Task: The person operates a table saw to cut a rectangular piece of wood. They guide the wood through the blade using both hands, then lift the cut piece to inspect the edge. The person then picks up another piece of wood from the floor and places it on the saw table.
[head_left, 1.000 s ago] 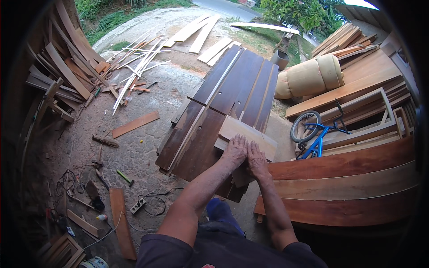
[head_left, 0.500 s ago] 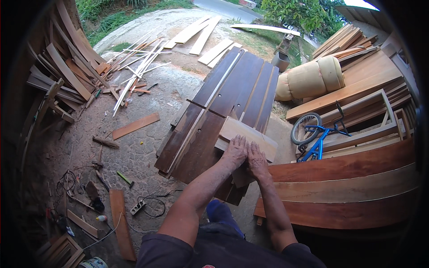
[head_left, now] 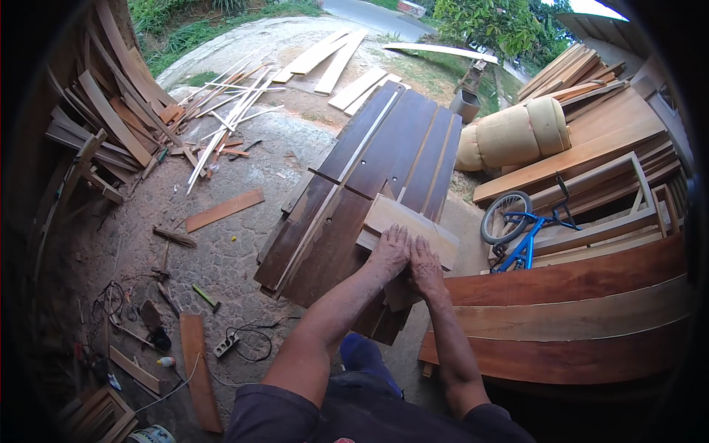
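Side by side, my two hands lie on a pale wooden board (head_left: 390, 212) near the close right end of a dark brown plank bench. Fingers stretched forward, my left hand (head_left: 391, 251) rests flat on the board's near part. Just to its right, touching or almost touching it, my right hand (head_left: 426, 267) lies with its fingers also extended. Other wooden pieces show under the board's left and near edges. The thumbs and whatever is beneath the palms are hidden. The dark bench (head_left: 325, 244) stretches away from me, with narrow pale strips running lengthwise.
To the right are wide reddish planks (head_left: 561, 351), a blue bicycle (head_left: 526, 244) and a rolled foam mattress (head_left: 513, 136). On the floor at left lie a green-handled hammer (head_left: 207, 297), a power strip (head_left: 226, 345) with cord, and loose boards (head_left: 225, 210). Thin offcuts (head_left: 229, 133) are heaped farther off.
The view has shifted very slightly. Both hands stay in the same place on the pale board.
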The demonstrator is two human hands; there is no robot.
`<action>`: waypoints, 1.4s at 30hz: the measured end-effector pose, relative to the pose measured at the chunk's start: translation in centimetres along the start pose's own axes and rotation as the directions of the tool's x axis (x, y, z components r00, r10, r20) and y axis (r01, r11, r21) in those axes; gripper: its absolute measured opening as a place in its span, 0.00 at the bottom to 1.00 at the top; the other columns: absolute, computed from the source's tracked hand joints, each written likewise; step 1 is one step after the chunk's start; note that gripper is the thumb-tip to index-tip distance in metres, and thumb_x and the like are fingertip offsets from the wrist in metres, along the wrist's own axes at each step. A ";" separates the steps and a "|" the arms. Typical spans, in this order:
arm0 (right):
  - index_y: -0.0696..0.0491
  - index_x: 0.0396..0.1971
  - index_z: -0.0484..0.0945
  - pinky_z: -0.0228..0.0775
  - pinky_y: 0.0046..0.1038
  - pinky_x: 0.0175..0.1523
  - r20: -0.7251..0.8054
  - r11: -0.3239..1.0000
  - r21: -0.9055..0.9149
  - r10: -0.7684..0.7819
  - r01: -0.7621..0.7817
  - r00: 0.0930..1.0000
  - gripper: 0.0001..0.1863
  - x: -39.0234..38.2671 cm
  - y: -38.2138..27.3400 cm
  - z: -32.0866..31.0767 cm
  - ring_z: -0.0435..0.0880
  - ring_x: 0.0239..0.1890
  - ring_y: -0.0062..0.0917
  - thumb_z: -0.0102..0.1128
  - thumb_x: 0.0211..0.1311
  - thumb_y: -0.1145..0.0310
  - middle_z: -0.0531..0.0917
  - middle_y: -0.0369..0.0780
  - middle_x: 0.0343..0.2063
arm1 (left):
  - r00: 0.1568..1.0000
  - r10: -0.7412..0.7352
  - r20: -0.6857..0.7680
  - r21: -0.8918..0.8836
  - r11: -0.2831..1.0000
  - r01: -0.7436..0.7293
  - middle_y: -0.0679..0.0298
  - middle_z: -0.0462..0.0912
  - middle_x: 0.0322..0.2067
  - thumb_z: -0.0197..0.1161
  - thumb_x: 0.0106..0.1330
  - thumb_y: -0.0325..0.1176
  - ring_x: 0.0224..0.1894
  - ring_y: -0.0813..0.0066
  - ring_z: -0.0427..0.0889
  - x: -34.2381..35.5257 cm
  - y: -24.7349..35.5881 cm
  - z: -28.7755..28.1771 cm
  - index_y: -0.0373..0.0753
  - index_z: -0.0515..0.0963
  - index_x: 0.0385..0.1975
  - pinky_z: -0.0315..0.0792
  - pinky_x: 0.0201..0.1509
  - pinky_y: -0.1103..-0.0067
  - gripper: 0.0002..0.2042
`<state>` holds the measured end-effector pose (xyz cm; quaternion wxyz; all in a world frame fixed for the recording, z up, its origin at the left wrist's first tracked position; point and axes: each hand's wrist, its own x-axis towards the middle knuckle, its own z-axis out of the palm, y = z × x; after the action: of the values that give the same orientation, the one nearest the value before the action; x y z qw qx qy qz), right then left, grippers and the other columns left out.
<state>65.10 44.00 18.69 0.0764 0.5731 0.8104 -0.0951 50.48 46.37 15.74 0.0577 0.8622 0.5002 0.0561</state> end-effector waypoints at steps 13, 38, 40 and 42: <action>0.54 0.71 0.53 0.56 0.52 0.70 -0.056 0.999 -0.051 -0.009 0.006 0.998 0.53 0.9 0.5 -0.2 0.54 0.74 0.40 0.75 0.44 0.66 0.55 0.47 0.72 | 1.000 -0.006 -0.018 0.003 1.000 0.006 0.43 0.61 0.67 0.45 0.70 0.33 0.71 0.42 0.58 1.2 -0.3 0.1 0.29 0.63 0.65 0.55 0.72 0.54 0.25; 0.53 0.72 0.51 0.53 0.54 0.71 -0.013 0.999 -0.035 -0.006 0.005 1.000 0.56 3.6 2.4 -0.7 0.50 0.75 0.41 0.76 0.42 0.67 0.52 0.47 0.73 | 0.999 -0.022 -0.035 -0.011 1.000 0.022 0.43 0.61 0.67 0.45 0.71 0.34 0.71 0.43 0.58 4.0 -1.0 0.1 0.29 0.63 0.65 0.56 0.72 0.55 0.24; 0.53 0.72 0.50 0.53 0.53 0.71 -0.016 0.999 -0.033 -0.005 0.004 1.000 0.56 3.9 2.6 -0.6 0.50 0.75 0.41 0.76 0.42 0.67 0.52 0.47 0.73 | 0.999 -0.025 -0.020 -0.005 1.000 0.025 0.44 0.61 0.67 0.45 0.71 0.34 0.71 0.43 0.58 4.4 -1.0 0.0 0.29 0.63 0.65 0.56 0.72 0.55 0.24; 0.53 0.72 0.50 0.53 0.54 0.71 -0.030 0.999 -0.041 -0.008 0.007 1.000 0.56 4.3 3.0 -0.3 0.50 0.75 0.41 0.77 0.42 0.67 0.52 0.47 0.73 | 0.999 -0.037 -0.020 -0.020 0.999 0.036 0.44 0.61 0.68 0.45 0.71 0.34 0.71 0.44 0.58 4.7 -1.0 0.0 0.30 0.63 0.65 0.56 0.72 0.55 0.24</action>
<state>66.50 48.94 17.74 0.0755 0.5697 0.8153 -0.0703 51.89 50.95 15.79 0.0621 0.8516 0.5159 0.0688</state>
